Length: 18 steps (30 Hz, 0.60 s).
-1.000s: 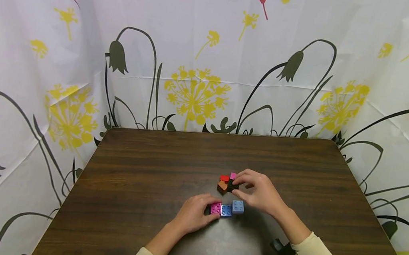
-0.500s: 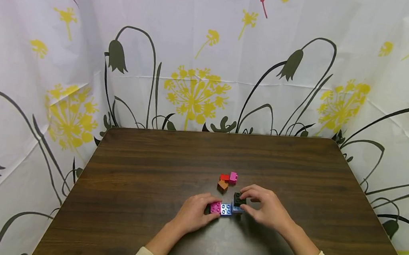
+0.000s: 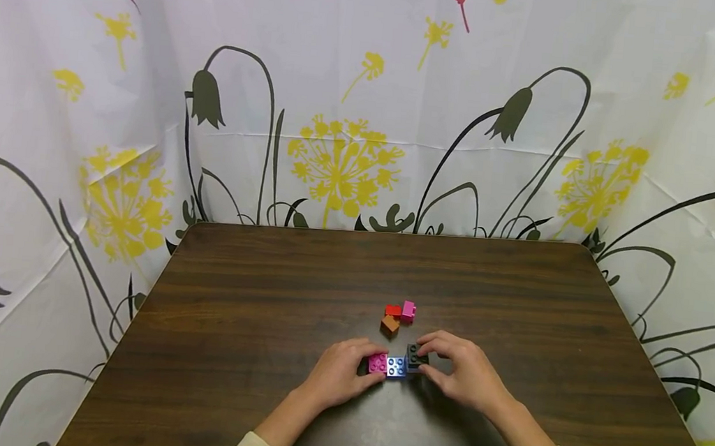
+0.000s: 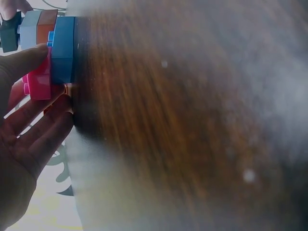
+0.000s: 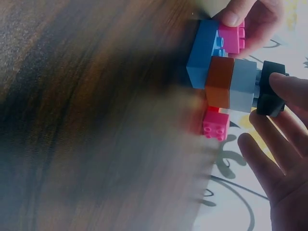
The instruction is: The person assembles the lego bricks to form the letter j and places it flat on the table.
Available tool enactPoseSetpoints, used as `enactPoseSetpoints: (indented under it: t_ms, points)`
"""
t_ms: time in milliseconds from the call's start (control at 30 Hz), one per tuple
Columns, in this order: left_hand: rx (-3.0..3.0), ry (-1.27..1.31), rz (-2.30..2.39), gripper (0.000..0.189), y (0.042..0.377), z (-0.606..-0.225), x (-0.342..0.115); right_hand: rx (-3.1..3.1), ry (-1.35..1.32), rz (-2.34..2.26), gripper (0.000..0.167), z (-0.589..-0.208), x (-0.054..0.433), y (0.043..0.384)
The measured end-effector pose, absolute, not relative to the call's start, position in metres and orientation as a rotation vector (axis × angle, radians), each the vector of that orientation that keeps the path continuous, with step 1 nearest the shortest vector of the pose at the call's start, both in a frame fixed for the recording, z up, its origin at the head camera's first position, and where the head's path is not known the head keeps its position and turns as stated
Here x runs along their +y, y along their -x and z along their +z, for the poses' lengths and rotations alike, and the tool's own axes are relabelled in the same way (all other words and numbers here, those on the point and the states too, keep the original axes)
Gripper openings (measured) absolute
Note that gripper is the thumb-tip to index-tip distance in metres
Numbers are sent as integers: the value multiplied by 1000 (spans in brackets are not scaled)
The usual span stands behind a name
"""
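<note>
My left hand [image 3: 339, 370] grips a pink toy brick [image 3: 377, 364] at the left end of a small built block. Under it a blue brick [image 5: 199, 55] lies along the table, its middle studs bare. On the blue brick's right end sits an orange-brown brick [image 5: 219, 83], topped by a light blue brick [image 5: 242, 85]. My right hand [image 3: 464, 371] pinches a black brick [image 3: 413, 357] between thumb and fingers, right at the studs of the light blue one. A thin strip of those studs shows between the two in the right wrist view.
Behind the build, three loose bricks lie close together on the dark wooden table [image 3: 264, 286]: a red brick [image 3: 392, 310], a second pink brick [image 3: 409, 311] and an orange brick [image 3: 390, 325]. A flower-printed curtain [image 3: 356, 76] hangs behind the table.
My right hand has brought the black brick from beside the loose bricks toward me and lowered it onto the light blue brick's top. The left hand has stayed on the pink brick.
</note>
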<state>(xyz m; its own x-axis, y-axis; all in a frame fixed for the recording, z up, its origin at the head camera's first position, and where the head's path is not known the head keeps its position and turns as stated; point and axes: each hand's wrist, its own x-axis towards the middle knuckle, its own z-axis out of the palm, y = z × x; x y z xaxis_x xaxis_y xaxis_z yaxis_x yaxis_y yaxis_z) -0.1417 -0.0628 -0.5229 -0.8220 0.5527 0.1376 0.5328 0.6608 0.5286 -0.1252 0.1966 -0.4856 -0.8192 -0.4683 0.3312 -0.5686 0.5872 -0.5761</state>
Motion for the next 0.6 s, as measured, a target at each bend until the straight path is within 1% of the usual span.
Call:
enactPoseSetpoints:
  t_ms: [400, 600]
  points:
    - [2816, -915, 891, 38, 142, -524, -63, -2677, -860, 1069, 24, -489, 198, 125]
    - [2809, -905, 883, 39, 142, -523, -64, -2694, -857, 1069, 23, -489, 198, 125]
